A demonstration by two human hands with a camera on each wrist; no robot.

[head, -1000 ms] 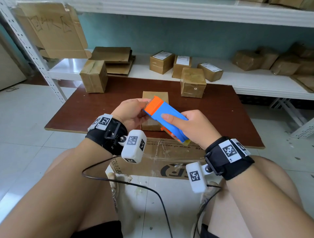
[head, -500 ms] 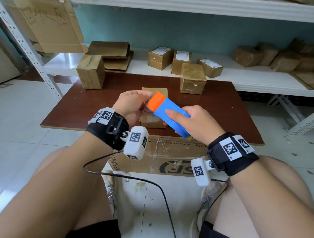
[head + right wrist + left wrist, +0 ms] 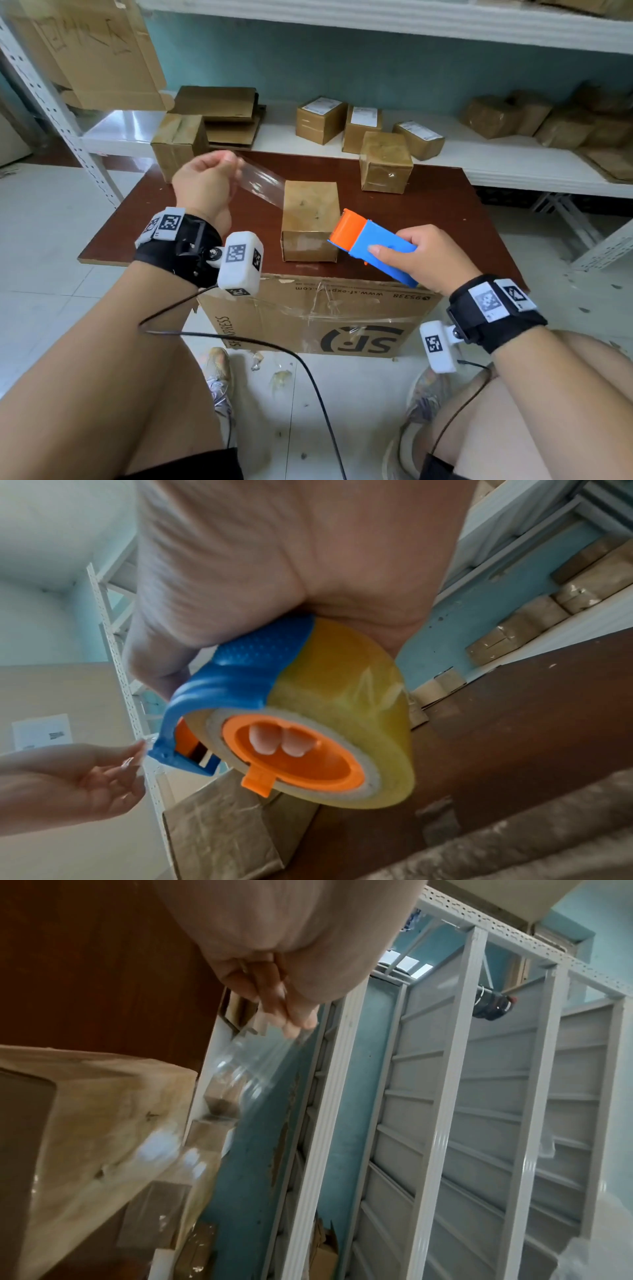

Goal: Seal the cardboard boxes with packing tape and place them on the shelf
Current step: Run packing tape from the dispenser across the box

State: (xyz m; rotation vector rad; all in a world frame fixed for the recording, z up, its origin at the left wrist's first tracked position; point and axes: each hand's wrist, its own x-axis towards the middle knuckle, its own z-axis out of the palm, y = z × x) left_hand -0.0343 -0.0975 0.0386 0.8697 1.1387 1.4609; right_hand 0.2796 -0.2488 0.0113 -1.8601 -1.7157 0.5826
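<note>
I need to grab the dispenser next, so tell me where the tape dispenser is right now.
In the head view the tape dispenser is right of centre, gripped by the right hand, over the brown table's near edge just right of the nearest small box.

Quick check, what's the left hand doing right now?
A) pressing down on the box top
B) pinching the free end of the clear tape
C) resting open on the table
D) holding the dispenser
B: the left hand pinches the end of the clear tape strip, stretched from the dispenser in the right hand.

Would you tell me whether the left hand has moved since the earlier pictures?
Yes. The left hand has pulled leftward off the box, drawing tape from the dispenser.
</note>
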